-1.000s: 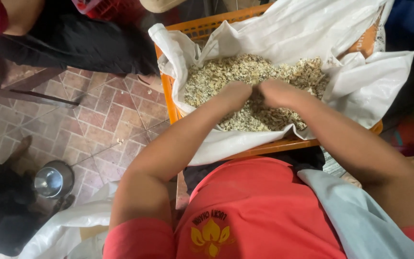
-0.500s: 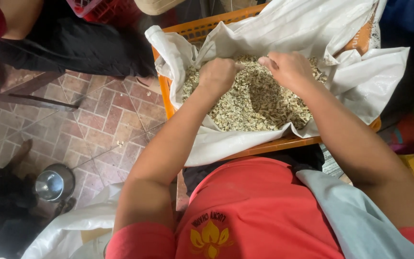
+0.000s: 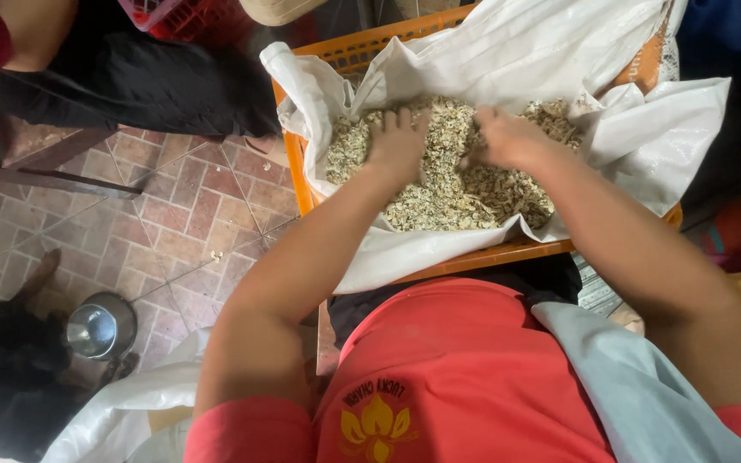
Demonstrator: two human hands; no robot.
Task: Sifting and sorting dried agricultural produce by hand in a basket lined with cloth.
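Observation:
An orange plastic crate (image 3: 305, 184) lined with a white woven sack (image 3: 508, 51) holds a heap of pale, chopped dry bits (image 3: 465, 193). My left hand (image 3: 398, 144) lies palm down on the heap at its left side, fingers spread and pointing away from me. My right hand (image 3: 501, 137) rests on the heap just to the right, fingers curled down into the loose bits. Whether it grips any of them is hidden. The two hands are a small gap apart.
A tiled floor (image 3: 165, 223) stretches to the left. A small steel pot (image 3: 100, 326) stands on it at lower left beside a dark shape (image 3: 10, 386). Another person in dark clothing (image 3: 130, 77) sits at upper left. A white sack (image 3: 122, 416) lies by my left knee.
My hands went from close together near the front of the heap to its far side, then spread onto it; the left hand has flattened out and the bits have been stirred.

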